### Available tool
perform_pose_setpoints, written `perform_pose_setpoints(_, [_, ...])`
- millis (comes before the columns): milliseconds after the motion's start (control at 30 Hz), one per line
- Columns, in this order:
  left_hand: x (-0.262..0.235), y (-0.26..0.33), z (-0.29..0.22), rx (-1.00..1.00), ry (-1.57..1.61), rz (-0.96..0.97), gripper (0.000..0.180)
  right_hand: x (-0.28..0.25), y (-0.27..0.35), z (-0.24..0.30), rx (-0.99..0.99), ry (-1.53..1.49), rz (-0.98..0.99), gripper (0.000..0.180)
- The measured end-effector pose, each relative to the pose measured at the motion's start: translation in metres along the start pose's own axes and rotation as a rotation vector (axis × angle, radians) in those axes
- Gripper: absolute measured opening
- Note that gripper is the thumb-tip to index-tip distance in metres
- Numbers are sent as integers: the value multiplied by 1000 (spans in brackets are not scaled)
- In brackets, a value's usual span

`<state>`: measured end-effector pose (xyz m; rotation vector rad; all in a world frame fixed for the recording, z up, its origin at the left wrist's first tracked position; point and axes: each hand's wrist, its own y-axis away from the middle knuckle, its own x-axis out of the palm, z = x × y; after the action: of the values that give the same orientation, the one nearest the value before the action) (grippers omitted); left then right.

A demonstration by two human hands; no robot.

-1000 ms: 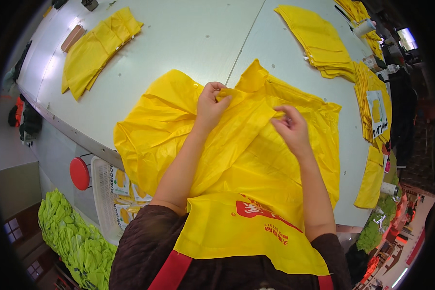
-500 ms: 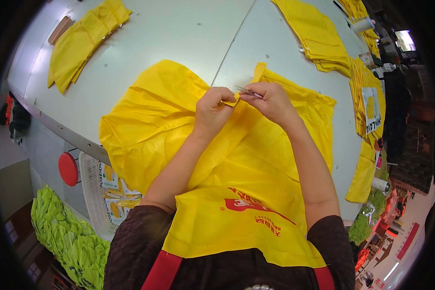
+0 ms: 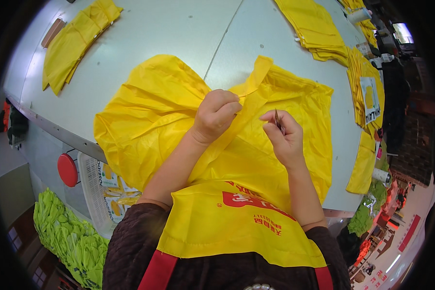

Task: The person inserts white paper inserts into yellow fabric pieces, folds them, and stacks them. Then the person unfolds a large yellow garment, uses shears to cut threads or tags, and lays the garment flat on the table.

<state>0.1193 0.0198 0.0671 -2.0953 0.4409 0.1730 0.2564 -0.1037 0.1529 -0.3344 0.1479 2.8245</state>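
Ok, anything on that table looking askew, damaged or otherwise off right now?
Nothing stands out. The yellow cloth lies crumpled, but only where the left hand pinches its strip. The right hand holds a small thin tool. The folded yellow stacks sit tidy.

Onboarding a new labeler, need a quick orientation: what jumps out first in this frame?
A big crumpled yellow fabric piece spreads across the near edge of the grey table, at the centre of the view. The left hand pinches a strip of it, while the right hand holds a small thin metal tool just beside. Stacks of folded yellow fabric lie at the far left and far right, and green fabric is piled below the table at lower left.
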Motion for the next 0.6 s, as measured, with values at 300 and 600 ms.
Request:
perform_pose_setpoints(300, [7,-1,-6,-20,37,-22,24,-9,-8,-25,-297,773,-152,23])
perform_pose_setpoints(600, [7,0,-7,-70,24,11,26,-3,-20,-24,-435,896,-130,21])
